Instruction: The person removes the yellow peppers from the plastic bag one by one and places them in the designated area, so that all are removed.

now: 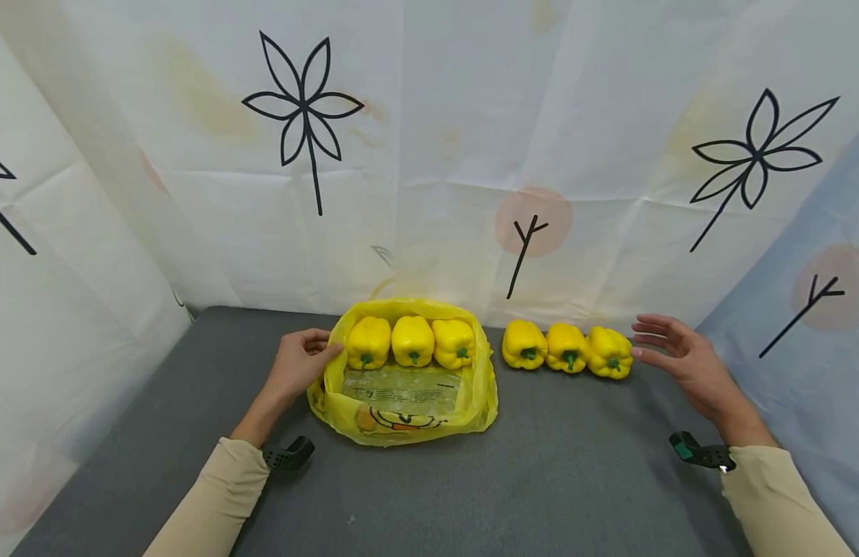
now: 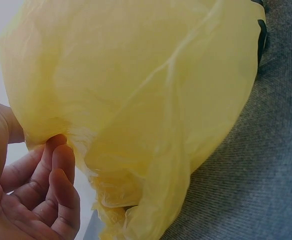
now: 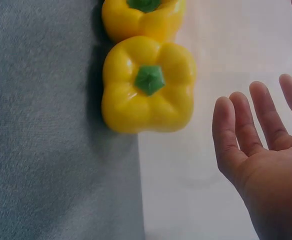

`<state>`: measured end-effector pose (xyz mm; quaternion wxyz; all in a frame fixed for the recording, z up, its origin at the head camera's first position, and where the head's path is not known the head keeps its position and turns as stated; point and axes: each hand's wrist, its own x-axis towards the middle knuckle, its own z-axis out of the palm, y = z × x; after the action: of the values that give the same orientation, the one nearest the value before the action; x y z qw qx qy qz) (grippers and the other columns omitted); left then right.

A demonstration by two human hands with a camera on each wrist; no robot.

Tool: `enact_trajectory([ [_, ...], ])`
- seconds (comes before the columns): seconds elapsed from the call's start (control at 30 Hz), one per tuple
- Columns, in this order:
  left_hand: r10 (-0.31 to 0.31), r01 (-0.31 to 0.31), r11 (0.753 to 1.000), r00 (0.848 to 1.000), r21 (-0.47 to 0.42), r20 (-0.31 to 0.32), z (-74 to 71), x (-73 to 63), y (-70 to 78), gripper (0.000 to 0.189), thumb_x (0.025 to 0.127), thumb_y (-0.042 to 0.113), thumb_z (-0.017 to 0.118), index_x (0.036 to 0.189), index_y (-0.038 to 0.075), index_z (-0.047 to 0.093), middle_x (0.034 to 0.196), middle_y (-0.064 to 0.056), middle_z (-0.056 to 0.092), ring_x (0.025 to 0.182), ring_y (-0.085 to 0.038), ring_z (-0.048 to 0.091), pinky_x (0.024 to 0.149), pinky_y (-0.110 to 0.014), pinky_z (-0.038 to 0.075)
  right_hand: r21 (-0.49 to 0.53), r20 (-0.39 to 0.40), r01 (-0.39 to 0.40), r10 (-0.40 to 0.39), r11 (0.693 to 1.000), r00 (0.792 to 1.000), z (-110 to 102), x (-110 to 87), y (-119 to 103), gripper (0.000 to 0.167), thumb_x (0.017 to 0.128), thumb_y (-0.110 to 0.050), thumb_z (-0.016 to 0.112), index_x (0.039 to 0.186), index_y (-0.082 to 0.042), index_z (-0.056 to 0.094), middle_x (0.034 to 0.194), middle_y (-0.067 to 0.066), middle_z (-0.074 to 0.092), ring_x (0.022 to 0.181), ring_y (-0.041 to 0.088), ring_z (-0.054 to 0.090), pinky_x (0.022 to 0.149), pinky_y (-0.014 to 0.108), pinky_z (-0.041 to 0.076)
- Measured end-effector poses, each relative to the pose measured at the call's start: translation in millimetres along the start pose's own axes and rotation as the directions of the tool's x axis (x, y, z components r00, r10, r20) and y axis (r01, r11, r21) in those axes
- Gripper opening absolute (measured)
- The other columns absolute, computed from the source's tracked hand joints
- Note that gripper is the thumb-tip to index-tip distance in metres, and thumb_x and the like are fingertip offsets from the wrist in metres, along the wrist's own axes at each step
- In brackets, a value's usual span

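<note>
Left hand (image 1: 298, 362) pinches bag (image 1: 401, 433) containing three peppers (image 1: 413, 339); right hand (image 1: 688, 373), fingers extended, near outer peppers (image 1: 566, 344)

Back wall (image 1: 443, 100): was pale, creased, printed with black-line flowers (image 1: 304, 107).
Right wall (image 1: 840, 379): looked bluish, bore a pink disc (image 1: 850, 259).
Surface (image 1: 540, 464): was plain dark grey.

- Grey tabletop surface (image 1: 471, 495): cloth-like, matt, finely ribbed.
- Yellow open-mouthed plastic bag (image 1: 401, 435), near surface's far edge: thin film, smooth, slightly translucent, wrinkled, soft sheen.
- Yellow blocky bell peppers (image 1: 567, 348), along far edge: smooth skin, glossy highlights.
- White sheet with black line flowers (image 1: 443, 139), beyond far edge: cloth-like, matt, creased.
- Beige long sleeves (image 1: 213, 495): matt cloth, wrinkled.
</note>
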<state>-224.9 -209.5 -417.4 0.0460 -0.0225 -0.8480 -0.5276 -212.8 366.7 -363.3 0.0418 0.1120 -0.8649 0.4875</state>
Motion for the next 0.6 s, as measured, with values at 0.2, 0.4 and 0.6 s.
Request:
enact_trajectory([
  [0.2, -0.003, 0.003, 1.000, 1.000, 0.001, 0.001, 0.1, -0.3, 0.8, 0.034, 0.100, 0.018, 0.066, 0.124, -0.006, 0.066, 0.104, -0.016, 0.069, 0.093, -0.025, 0.066, 0.073, -0.026, 0.054, 0.008, -0.001, 0.011, -0.011, 1.000, 1.000, 4.3, 1.0, -7.0, 0.050, 0.101, -0.011, 0.066, 0.147, -0.019, 0.048, 0.131, -0.016, 0.050, 0.117, 0.003, 0.049, 0.083, 0.011, 0.046],
  [0.4, -0.005, 0.005, 1.000, 1.000, -0.005, 0.001, -0.4, -0.2, 0.5, 0.033, 0.100, 0.018, 0.066, 0.124, -0.006, 0.067, 0.104, -0.016, 0.069, 0.092, -0.024, 0.066, 0.073, -0.026, 0.055, 0.014, 0.009, 0.010, -0.011, 1.000, 1.000, 9.9, 2.7, -15.5, 0.050, 0.100, -0.011, 0.066, 0.146, -0.019, 0.048, 0.134, -0.014, 0.049, 0.119, 0.003, 0.048, 0.084, 0.011, 0.045],
  [0.6, -0.005, 0.005, 1.000, 1.000, -0.002, 0.002, -0.3, 0.1, -0.2, 0.033, 0.101, 0.018, 0.066, 0.124, -0.006, 0.067, 0.103, -0.015, 0.069, 0.091, -0.022, 0.066, 0.073, -0.027, 0.055, 0.050, 0.029, 0.078, -0.079, 0.996, 0.996, 16.5, 1.7, -25.3, 0.049, 0.100, -0.005, 0.064, 0.145, -0.016, 0.049, 0.135, -0.013, 0.051, 0.120, 0.002, 0.049, 0.087, 0.010, 0.046],
])
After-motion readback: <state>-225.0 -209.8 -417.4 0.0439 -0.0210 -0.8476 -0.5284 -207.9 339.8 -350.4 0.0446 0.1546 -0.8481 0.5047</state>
